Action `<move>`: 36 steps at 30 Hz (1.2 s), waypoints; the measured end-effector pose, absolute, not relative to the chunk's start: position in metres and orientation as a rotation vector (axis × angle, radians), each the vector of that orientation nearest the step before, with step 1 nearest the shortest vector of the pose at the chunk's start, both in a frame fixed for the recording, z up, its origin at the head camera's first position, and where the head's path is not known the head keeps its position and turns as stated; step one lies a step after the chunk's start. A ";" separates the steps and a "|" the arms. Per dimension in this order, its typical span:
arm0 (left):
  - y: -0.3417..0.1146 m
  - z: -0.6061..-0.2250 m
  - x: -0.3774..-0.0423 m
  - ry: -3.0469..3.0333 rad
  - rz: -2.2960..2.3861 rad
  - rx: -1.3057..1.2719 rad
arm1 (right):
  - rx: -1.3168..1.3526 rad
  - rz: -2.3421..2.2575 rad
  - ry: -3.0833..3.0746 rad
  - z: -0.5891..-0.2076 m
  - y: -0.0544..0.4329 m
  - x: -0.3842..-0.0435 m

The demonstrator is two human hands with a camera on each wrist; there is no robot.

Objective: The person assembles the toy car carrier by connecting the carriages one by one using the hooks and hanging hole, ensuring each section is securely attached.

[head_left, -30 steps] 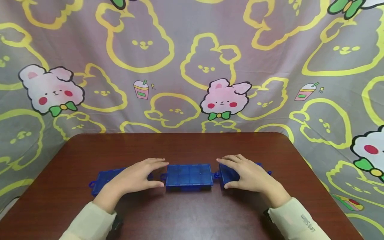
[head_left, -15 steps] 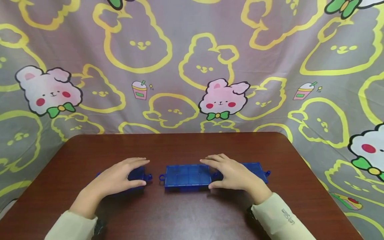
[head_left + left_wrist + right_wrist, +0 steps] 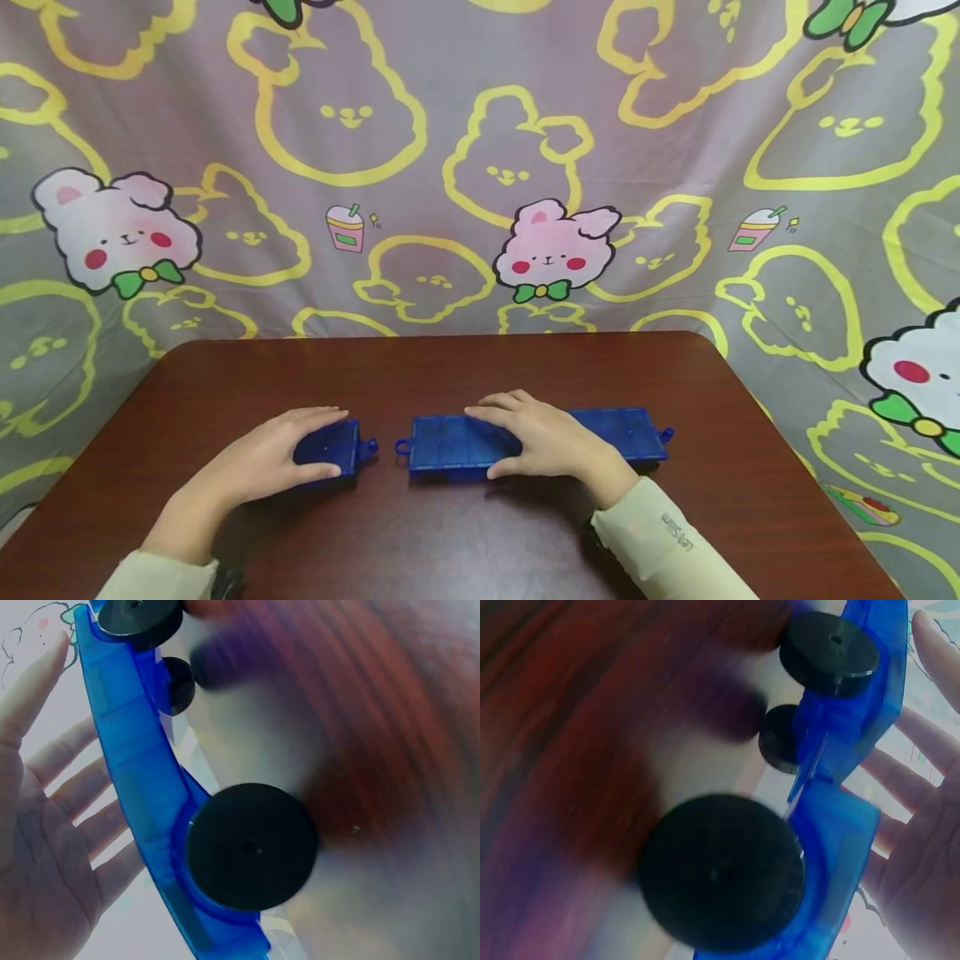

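Note:
Three blue plastic toy train wagons stand in a row on the brown table. My left hand (image 3: 262, 458) is over the left wagon (image 3: 330, 447), thumb towards its near edge and fingers towards its far edge, hiding most of it. Over the middle wagon (image 3: 441, 443) and its joint with the right wagon (image 3: 621, 433) spreads my right hand (image 3: 546, 443). Fingers of both hands are relaxed and not curled round anything. Each wrist view shows black wheels, such as a left wheel (image 3: 253, 847) and a right wheel (image 3: 721, 871), under blue wagon sides.
A small gap separates the left wagon's peg (image 3: 369, 447) from the middle wagon's ring (image 3: 402, 447). Another peg (image 3: 666, 435) sticks out at the row's right end. A patterned curtain (image 3: 420, 192) hangs behind the table (image 3: 465, 367).
Both hands have slid left above the row. The left hand uncovers the left wagon's right end; the right hand has passed from the right wagon to the middle one. The wagons stay put.

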State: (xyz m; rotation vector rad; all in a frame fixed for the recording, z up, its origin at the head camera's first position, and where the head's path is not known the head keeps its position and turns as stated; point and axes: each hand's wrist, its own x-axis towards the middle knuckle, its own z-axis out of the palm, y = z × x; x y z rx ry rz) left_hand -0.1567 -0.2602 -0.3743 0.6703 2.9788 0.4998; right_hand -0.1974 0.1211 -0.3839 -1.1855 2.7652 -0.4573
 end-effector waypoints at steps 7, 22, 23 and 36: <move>-0.264 -0.379 -0.155 2.978 0.487 0.632 | -1.235 -0.431 2.753 -0.386 0.107 -0.198; -0.261 -0.382 -0.156 2.958 0.414 0.601 | -1.230 -0.412 2.693 -0.388 0.097 -0.197; -0.261 -0.382 -0.157 2.957 0.411 0.600 | -1.232 -0.412 2.692 -0.388 0.097 -0.197; -0.255 -0.376 -0.158 2.913 0.350 0.612 | -1.267 -0.400 2.695 -0.389 0.097 -0.197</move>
